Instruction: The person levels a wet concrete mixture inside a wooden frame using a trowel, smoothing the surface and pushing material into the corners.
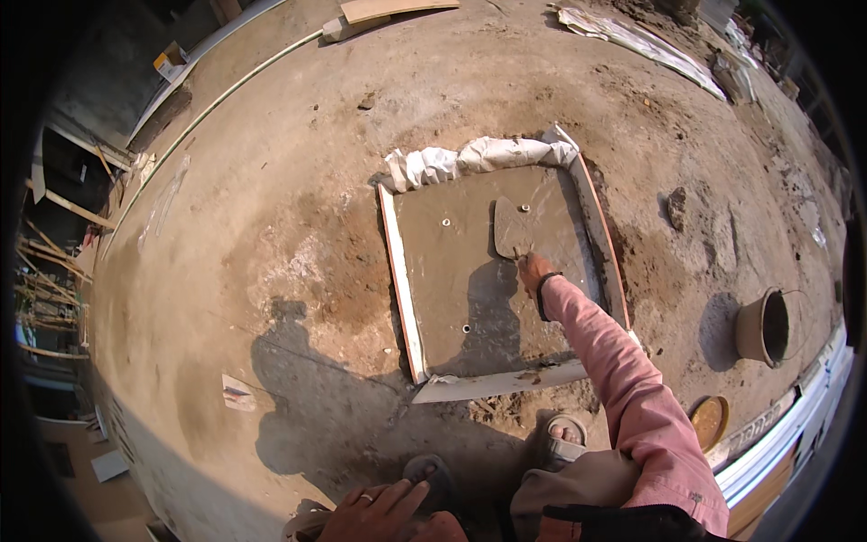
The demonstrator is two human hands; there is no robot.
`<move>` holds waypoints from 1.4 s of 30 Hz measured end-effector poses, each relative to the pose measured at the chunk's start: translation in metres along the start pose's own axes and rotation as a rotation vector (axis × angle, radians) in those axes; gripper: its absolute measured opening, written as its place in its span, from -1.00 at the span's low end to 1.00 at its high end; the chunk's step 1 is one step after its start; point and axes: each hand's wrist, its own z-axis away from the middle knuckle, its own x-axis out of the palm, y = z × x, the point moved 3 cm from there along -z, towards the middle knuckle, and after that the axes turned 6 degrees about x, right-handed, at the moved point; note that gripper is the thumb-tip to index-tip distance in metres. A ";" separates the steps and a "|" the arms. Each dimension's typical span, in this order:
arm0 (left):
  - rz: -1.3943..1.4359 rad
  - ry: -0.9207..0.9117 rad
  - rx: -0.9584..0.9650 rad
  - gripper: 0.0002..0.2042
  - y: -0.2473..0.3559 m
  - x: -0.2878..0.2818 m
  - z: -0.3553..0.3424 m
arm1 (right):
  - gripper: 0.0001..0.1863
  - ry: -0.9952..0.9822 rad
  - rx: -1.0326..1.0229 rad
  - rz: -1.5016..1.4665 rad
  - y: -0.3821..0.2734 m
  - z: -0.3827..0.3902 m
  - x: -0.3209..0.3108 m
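My right hand is closed on the handle of a trowel, whose blade lies on wet grey cement in a square form with crumpled white sacking along its far side. A few small round pipe openings show in the cement. My left hand rests low in the view by my leg, fingers extended and loosely bent, with nothing seen in it. My shadow falls across the cement and the ground to its left.
A bucket and a round yellow pan stand to the right. Another trowel lies at left. A long pipe runs along the upper left, near boards and stacked timber. White sheeting lies at the top right.
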 end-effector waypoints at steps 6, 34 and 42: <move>-0.035 0.000 -0.017 -0.43 0.000 0.002 0.004 | -0.69 -0.016 0.227 -0.425 -0.013 0.031 -0.021; -0.060 -0.053 0.027 -0.45 -0.005 0.004 0.000 | -0.60 -0.015 0.180 -0.383 0.056 0.071 -0.011; -0.003 -0.038 -0.003 -0.41 -0.001 0.002 0.005 | -0.55 0.091 0.386 -0.601 0.043 0.047 -0.013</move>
